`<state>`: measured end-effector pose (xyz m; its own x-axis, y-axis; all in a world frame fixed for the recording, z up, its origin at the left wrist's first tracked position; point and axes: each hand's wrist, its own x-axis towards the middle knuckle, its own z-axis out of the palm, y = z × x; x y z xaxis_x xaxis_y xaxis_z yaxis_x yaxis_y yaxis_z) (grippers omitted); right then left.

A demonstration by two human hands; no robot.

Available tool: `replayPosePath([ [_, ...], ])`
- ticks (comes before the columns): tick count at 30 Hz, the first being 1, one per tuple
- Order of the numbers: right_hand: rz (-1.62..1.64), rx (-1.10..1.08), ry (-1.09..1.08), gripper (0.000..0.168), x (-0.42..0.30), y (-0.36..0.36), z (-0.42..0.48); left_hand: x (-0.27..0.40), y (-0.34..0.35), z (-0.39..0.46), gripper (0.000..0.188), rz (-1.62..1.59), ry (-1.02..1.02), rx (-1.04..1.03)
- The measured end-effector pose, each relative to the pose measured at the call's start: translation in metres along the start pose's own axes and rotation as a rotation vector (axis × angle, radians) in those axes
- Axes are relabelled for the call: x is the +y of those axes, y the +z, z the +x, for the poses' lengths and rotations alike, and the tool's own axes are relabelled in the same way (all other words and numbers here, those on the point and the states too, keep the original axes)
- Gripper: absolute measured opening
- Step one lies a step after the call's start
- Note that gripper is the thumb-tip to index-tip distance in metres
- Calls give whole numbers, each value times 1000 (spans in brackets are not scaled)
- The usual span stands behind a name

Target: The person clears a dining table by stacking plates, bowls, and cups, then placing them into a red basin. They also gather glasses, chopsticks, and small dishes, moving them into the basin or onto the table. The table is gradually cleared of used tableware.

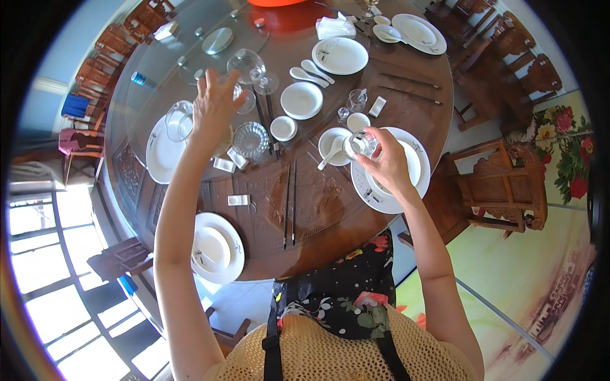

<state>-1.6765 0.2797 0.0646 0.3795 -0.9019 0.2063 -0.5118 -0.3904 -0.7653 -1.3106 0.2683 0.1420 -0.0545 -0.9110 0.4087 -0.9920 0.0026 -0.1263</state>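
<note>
My right hand (388, 164) grips a small clear glass (360, 144) above the right place setting, between a white bowl with a spoon (332, 146) and a stack of white plates (419, 157). Over the glassware on the left side of the round table reaches my left hand (214, 102), fingers spread. A wine glass (246, 66) stands by its fingertips; whether the hand touches any glass cannot be told. To its left a clear glass (179, 121) rests by a large white plate (159, 152). A cut-glass ashtray (250, 140) lies nearer me, beside black chopsticks (289, 205).
White chopstick rests (238, 200) and stacked plates (231, 252) lie at the near left. Farther off are a plate (340, 56), spoons (312, 74) and a tissue pack (336, 28). A carved wooden chair (505, 185) stands close at the right; other chairs line the back.
</note>
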Motion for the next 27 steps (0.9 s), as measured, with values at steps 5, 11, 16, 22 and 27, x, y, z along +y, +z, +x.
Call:
replayPosePath([
  [5,-6,-123,17,53,5,17,-20,44,-38,-75,39,-138,-9,-132],
  [11,-31,-100,19,52,27,12,-24,98,-41,-135,35,-288,8,-261],
  [16,-105,32,109,51,63,-21,0,128,-36,-127,37,-335,58,-252],
  [22,-271,213,218,51,169,-44,36,148,-22,-101,39,-326,116,-169],
  [27,-457,280,261,52,238,-46,55,151,-22,-93,40,-336,107,-186],
])
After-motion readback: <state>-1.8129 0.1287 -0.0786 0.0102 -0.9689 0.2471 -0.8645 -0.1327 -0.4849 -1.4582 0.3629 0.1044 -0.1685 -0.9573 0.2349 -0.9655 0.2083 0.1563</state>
